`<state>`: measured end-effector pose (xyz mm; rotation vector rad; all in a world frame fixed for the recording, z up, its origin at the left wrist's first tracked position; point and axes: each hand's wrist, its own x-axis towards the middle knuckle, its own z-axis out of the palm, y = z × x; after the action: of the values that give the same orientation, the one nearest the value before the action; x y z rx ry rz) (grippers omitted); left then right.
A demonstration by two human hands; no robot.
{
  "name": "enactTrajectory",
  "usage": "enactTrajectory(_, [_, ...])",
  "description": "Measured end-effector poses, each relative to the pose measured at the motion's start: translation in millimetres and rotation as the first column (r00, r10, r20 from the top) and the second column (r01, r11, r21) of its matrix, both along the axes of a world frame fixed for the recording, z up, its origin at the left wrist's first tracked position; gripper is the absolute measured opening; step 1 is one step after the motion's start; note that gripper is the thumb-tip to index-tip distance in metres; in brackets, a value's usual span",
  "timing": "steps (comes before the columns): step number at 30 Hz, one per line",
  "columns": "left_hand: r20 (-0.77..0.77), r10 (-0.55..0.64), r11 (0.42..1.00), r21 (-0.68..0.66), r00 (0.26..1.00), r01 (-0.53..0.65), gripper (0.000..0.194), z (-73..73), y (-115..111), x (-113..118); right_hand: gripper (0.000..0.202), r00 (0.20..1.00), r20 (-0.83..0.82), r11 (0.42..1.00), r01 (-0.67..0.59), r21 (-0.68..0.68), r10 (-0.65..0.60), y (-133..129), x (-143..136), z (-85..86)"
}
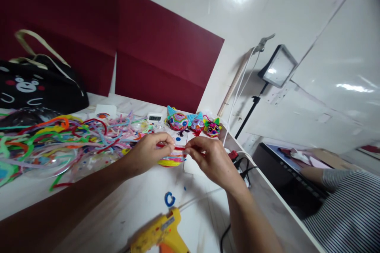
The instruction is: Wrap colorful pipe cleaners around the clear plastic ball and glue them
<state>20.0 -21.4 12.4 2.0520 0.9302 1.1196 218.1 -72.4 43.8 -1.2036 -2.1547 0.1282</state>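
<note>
Two bare hands meet over our white table [139,205], working a thin red pipe cleaner [179,148] that runs between them. Our left hand [150,151] has its thumb and fingertips pinched shut on one end of the strand, and our right hand [211,158] is closed just as tightly on the other end, so the short red length shows only in the gap between the two sets of fingers. Directly beneath that gap, partly hidden by our left hand, sits a small half-made craft piece [172,161] wound in yellow and pink; we cannot tell whether the red strand is touching it.

Far left of our hands, a loose heap of pipe cleaners [59,136] in many colours spreads across the table, with a black tote bag [35,87] printed with a bear face at the far left edge. Beyond our hands, near the table's far edge, three finished animal faces [194,122] stand in a row, just right of a small digital display [154,118]. Nearer to us lie a curled blue pipe-cleaner scrap [169,199] and, at the near edge, a yellow glue gun [162,235], both well apart from our hands. A dark red panel [154,59] covers the wall behind the table. At the right, another person's striped sleeve [350,201] shows beside a dark tray [285,174], and a light on a black stand [277,67] rises behind it
</note>
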Motion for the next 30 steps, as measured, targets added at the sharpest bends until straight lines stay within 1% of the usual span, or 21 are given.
enactTrajectory(7, [-0.014,0.031,0.999,0.007,0.999,-0.031,0.020,4.8,-2,0,0.010,0.990,-0.138,1.000,0.021,-0.011,-0.022,12,-1,-5.0])
enactTrajectory(10, [-0.012,0.039,0.999,0.032,0.999,-0.039,0.021,4.3,-1,-1,0.010,0.977,-0.213,0.998,0.008,-0.069,-0.022,16,-1,-7.5])
enactTrajectory(15, [-0.007,0.053,0.997,0.061,0.999,-0.052,0.020,7.1,-4,-2,0.012,0.926,-0.376,0.983,-0.065,-0.172,-0.004,22,0,-11.7])
enactTrajectory(19, [0.023,0.040,0.997,0.072,0.999,-0.042,0.018,10.1,-6,-3,0.020,0.882,-0.470,0.974,-0.082,-0.211,-0.028,24,-1,-12.9])
enactTrajectory(25, [0.051,0.033,0.998,0.047,0.998,-0.035,0.017,8.4,-5,-5,0.031,0.832,-0.555,0.959,-0.144,-0.242,-0.016,24,0,-9.0])
enactTrajectory(30, [0.075,0.019,0.999,0.032,0.997,-0.021,0.018,12.1,-6,-6,0.030,0.804,-0.594,0.944,-0.178,-0.279,-0.024,19,1,-1.8])
